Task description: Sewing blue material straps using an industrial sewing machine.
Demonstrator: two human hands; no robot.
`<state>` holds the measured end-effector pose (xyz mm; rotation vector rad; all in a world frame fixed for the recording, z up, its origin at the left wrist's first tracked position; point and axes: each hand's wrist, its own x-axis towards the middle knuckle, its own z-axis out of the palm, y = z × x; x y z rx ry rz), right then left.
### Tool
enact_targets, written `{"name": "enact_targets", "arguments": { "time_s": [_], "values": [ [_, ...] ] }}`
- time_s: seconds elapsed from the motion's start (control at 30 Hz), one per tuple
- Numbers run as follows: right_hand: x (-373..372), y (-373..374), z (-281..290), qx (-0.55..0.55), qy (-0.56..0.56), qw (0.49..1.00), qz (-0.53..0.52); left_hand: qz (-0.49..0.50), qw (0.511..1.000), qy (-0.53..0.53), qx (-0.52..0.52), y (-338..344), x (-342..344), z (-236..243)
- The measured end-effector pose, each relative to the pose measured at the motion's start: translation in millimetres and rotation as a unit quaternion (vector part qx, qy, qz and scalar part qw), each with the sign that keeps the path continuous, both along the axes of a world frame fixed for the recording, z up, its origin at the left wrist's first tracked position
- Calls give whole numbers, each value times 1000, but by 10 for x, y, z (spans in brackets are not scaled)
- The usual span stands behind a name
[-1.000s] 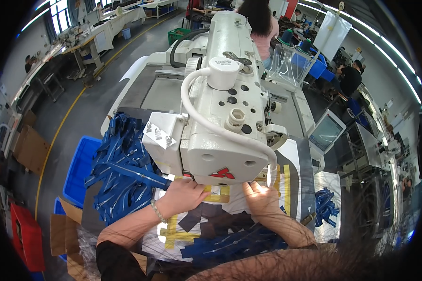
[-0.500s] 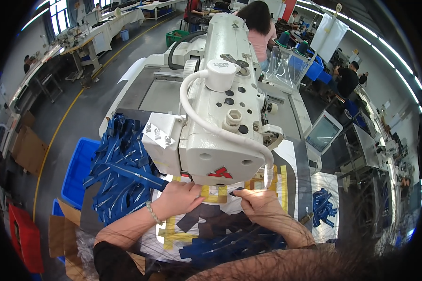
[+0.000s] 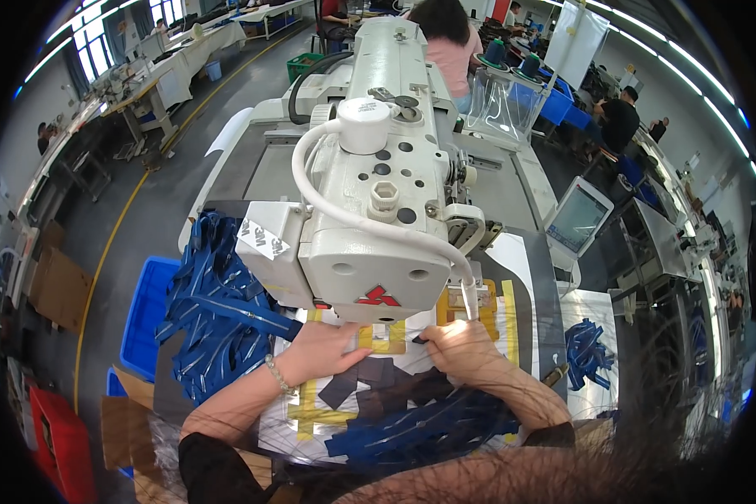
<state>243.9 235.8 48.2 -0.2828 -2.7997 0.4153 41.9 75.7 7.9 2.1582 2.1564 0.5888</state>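
Observation:
A big white industrial sewing machine fills the middle of the view. Under its head lies a clear template plate with yellow tape strips and dark fabric pieces. My left hand lies flat on the plate just below the machine head, fingers spread toward the right. My right hand rests close beside it, its fingers pinching a small dark piece at the plate. A blue fabric piece lies near my right forearm.
A heap of blue fabric straps lies at the left over a blue bin. More blue pieces sit at the right by a touchscreen panel. Cardboard boxes stand at the far left. Other people work behind the machine.
Both hands have drawn closer together under the machine head; my right hand slid left toward the left hand.

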Motion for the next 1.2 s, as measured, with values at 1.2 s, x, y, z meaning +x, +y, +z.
{"name": "enact_targets", "arguments": {
  "time_s": [1.2],
  "values": [
    [433, -869, 35, 18, -94, 910, 402, -227, 683, -646, -255, -218, 168, 370]
  ]
}}
